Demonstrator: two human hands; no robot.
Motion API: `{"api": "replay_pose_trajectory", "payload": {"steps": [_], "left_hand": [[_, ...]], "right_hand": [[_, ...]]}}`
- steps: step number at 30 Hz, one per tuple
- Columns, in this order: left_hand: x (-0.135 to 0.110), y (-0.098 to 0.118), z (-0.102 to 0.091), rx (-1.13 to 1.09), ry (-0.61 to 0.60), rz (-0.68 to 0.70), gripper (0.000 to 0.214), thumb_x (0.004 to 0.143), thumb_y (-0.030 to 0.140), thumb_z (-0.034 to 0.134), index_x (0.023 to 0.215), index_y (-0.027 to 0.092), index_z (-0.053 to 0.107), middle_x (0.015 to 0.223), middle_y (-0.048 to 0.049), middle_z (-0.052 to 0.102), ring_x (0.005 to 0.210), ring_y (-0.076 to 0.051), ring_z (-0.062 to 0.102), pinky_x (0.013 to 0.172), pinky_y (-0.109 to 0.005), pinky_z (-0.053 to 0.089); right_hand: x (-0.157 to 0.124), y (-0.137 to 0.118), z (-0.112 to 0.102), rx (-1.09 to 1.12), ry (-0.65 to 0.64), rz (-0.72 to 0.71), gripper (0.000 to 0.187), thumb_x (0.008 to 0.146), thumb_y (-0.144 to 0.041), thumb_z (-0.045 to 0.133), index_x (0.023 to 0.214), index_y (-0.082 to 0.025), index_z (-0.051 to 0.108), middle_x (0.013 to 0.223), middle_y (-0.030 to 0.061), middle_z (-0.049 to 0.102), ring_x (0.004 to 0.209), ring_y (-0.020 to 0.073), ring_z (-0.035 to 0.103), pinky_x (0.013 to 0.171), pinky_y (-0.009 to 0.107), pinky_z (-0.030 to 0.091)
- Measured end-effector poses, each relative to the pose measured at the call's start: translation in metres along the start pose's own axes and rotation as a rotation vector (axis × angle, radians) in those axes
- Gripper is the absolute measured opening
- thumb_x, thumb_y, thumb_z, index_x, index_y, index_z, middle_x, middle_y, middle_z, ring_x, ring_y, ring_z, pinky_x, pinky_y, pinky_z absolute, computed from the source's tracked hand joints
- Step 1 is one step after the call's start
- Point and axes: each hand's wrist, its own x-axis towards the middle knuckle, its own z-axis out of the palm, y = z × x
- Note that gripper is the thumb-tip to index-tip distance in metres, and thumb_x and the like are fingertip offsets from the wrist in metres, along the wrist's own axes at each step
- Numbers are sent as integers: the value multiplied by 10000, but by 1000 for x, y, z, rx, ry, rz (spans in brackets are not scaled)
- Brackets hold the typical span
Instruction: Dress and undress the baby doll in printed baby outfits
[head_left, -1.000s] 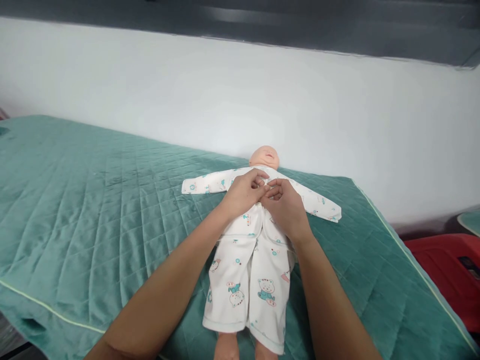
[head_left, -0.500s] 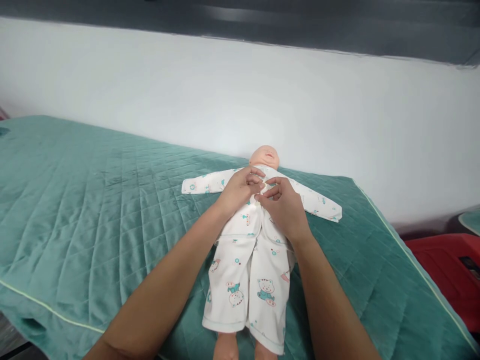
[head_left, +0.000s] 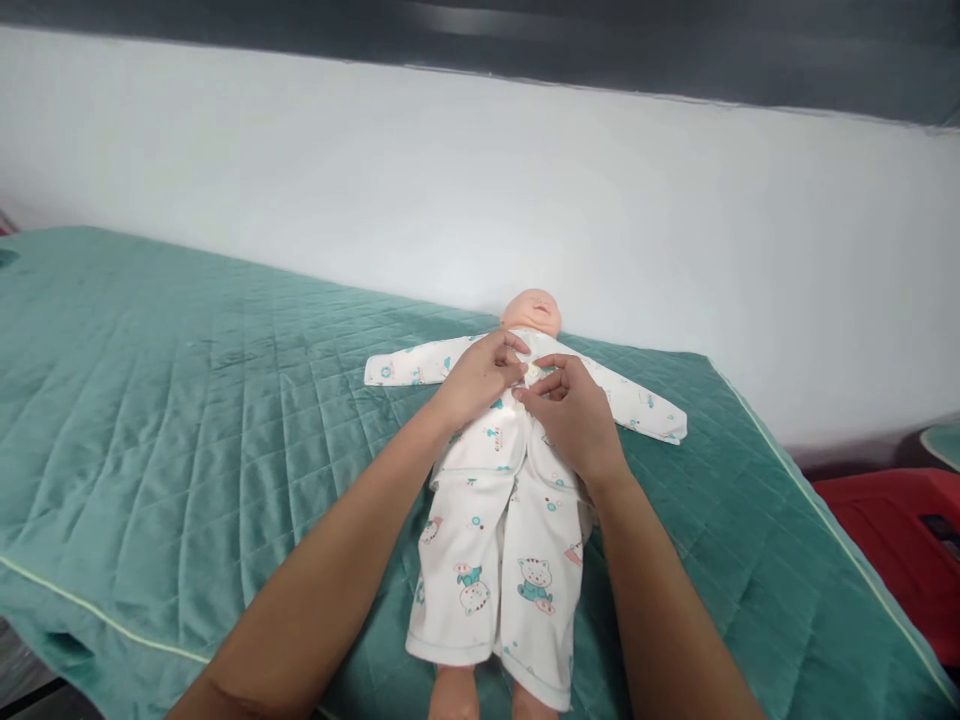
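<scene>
Now | left hand (head_left: 480, 382) pinching shirt (head_left: 491, 440) | right hand (head_left: 576, 418) pinching one button (head_left: 532, 372) | one doll (head_left: 532, 312)

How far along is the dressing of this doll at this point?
Done: the trousers are on the doll, and both shirt sleeves are spread out on the quilt. In hand: the left hand and right hand pinch the shirt front at a round button on the chest. Left: any fastenings below it, hidden by the hands.

White wall (head_left: 675, 200) behind, dark band (head_left: 525, 40) along its top. Teal quilted bed cover (head_left: 187, 400) in front; red object (head_left: 885, 540) at right.
</scene>
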Motion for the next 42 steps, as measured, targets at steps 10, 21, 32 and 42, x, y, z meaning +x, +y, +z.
{"api": "replay_pose_trajectory", "payload": {"steps": [10,21,32,42], "left_hand": [[-9,2,-9,55,-19,-2,172,812,212,575,959,194,662,757,10,587,691,-114,523,633,-243,403],[-20,12,-27,298,-285,17,193,823,365,659,915,211,730,821,-20,633,721,-140,531,636,-270,412],[-20,11,-26,332,-338,91,124,814,318,660,802,206,711,762,-11,653,677,-137,531,606,-266,393],[-23,16,-20,-12,-377,-28,114,814,290,712,839,179,700,741,-11,663,647,-111,564,598,-249,433]], "right_hand": [[-4,-5,-5,-64,4,-12,377,777,-366,708,1116,-261,580,816,-9,694,748,192,601,688,328,425],[-39,-38,-11,-600,-119,-29,259,815,-359,648,788,-252,414,821,46,576,627,191,493,551,309,271],[-25,-23,-34,-343,-240,23,233,866,-380,577,681,-238,573,616,5,614,542,158,497,499,292,312],[-14,-4,-35,403,-321,118,253,795,-442,742,773,-195,694,638,-31,548,568,96,452,545,252,355]]}}
